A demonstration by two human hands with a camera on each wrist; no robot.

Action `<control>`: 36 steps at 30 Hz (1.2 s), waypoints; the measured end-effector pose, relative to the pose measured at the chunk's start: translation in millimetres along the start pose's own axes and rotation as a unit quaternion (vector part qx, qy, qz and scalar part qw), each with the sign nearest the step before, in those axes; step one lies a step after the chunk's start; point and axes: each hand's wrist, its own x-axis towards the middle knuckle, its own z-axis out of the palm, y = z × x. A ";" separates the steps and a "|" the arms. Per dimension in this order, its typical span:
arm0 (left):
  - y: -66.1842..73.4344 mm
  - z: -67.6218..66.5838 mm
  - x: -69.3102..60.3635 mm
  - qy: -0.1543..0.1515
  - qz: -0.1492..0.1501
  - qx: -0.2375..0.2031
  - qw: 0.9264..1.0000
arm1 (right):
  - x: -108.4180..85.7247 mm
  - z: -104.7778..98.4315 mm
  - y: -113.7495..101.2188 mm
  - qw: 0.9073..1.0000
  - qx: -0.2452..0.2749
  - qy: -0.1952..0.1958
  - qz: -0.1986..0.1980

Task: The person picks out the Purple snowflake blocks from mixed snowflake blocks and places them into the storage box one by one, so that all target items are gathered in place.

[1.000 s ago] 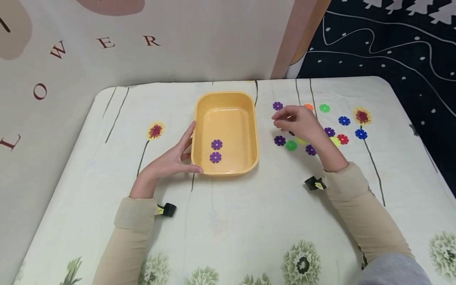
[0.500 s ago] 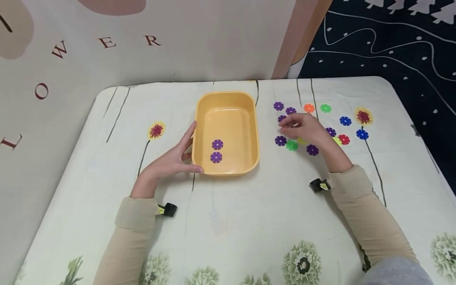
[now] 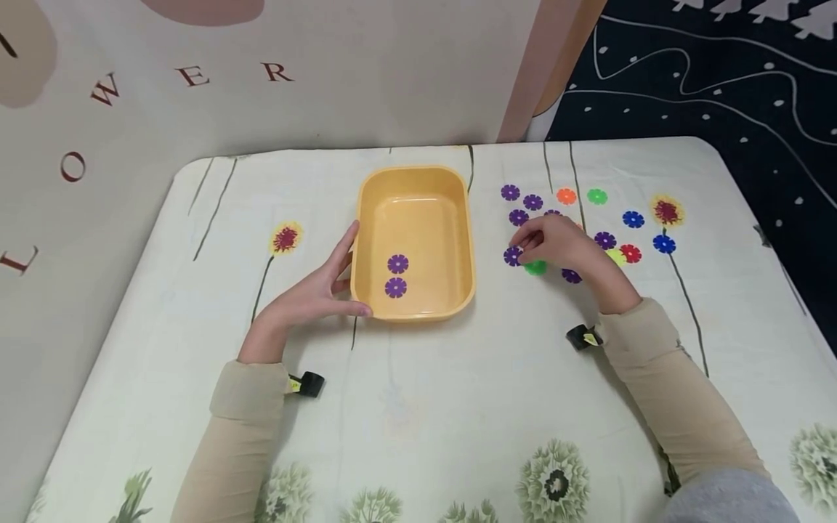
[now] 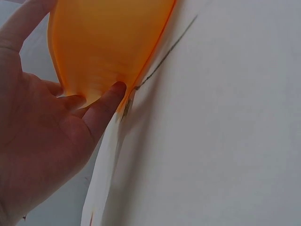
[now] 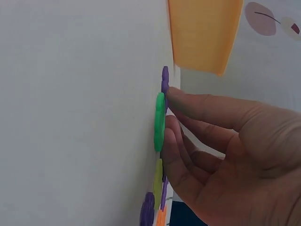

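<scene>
Left hand (image 3: 306, 293): grasping tray (image 3: 431, 250)
Right hand (image 3: 559, 243): touching purple disc (image 3: 510, 256), grip unclear
Inside tray: 2 purple discs (image 3: 395, 288)

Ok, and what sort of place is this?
Probably an indoor play or craft spot, perhaps at home: a floral-patterned tabletop, colourful flower-shaped pieces beside a yellow tray, and a dark backdrop printed with pale trees.

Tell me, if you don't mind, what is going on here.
A person's left hand holds a yellow tub by its left side; two purple notched discs lie inside. To the tub's right, the right hand touches another purple disc, beside scattered discs of several colours. Whether it is pinched is unclear.
</scene>
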 end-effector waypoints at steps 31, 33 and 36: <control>0.1 -0.3 -0.6 -0.002 -0.003 -0.004 1.000 | -9.9 -16.4 -18.0 0.994 0.072 0.075 -0.018; 0.1 -0.4 -0.6 -0.005 -0.002 -0.009 1.000 | -10.8 -17.3 -20.7 0.992 0.084 0.087 -0.023; 0.6 -0.2 -0.8 -0.006 -0.003 -0.012 1.000 | -11.5 -18.0 -25.5 0.989 0.094 0.105 -0.032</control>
